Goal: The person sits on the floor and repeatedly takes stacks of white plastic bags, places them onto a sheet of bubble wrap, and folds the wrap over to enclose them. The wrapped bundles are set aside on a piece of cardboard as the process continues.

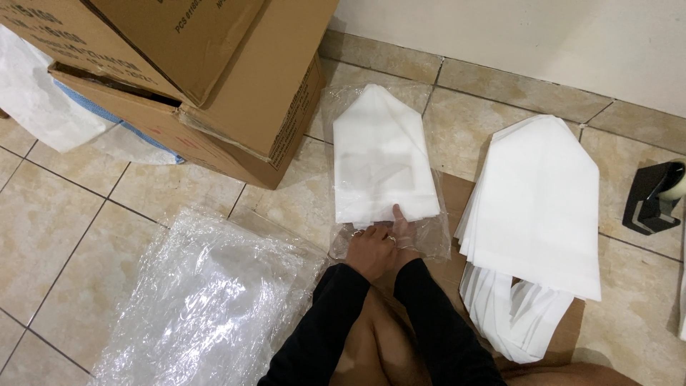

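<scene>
The clear bag (pixel 429 239) holding the folded white piece (pixel 382 161) is pinched at its open 6 o'clock edge by left hand (pixel 370 251) and right hand (pixel 404 232), flattened against the floor (pixel 71 236), the white stack (pixel 539 207) lying at 3 o'clock.

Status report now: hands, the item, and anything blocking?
Left hand and right hand together at clear bag mouth. White folded cloth inside bag. Nothing blocking.

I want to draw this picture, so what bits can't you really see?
- Right hand, head view: its fingers are inside the clear bag, blurred by plastic.
- Left hand: palm faces down, grip unclear.
- Tape dispenser: cut off by the right edge.
- Cardboard boxes: tops cut off by the top edge.
- White stack: the sheets can't be counted.
</scene>
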